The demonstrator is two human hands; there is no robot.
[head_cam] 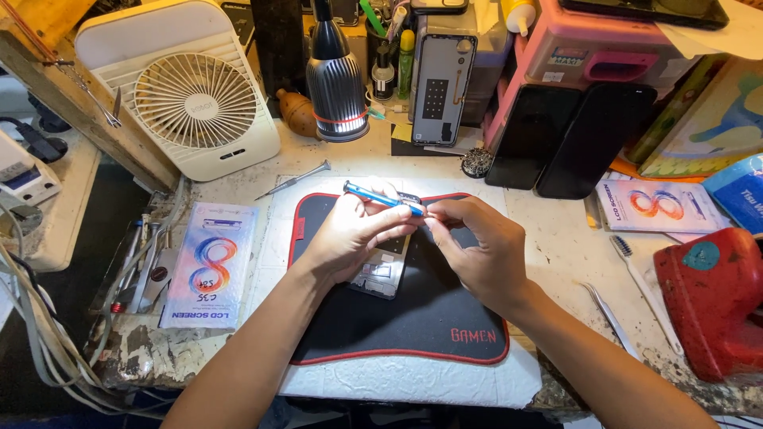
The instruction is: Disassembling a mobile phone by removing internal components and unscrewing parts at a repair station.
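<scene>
Now both hands meet over an opened phone above a black mat

Left hand (350,234) curls around the opened phone (383,270), holding it tilted above the black mat with red edging (413,326), and a blue screwdriver (383,198) lies across its fingers, pointing toward the right hand (477,254); the right hand's thumb and forefinger are pinched narrowly at the screwdriver's tip, though whether they grip the tip or a small part there I cannot tell; the mat lies on a white cloth (397,381) on the worn bench, a second screwdriver (292,181) rests just beyond the mat, a white fan (191,95) stands at the back left, a lamp (337,95) shines down from behind, and a toothbrush (644,290) and tweezers (608,314) lie to the right
</scene>
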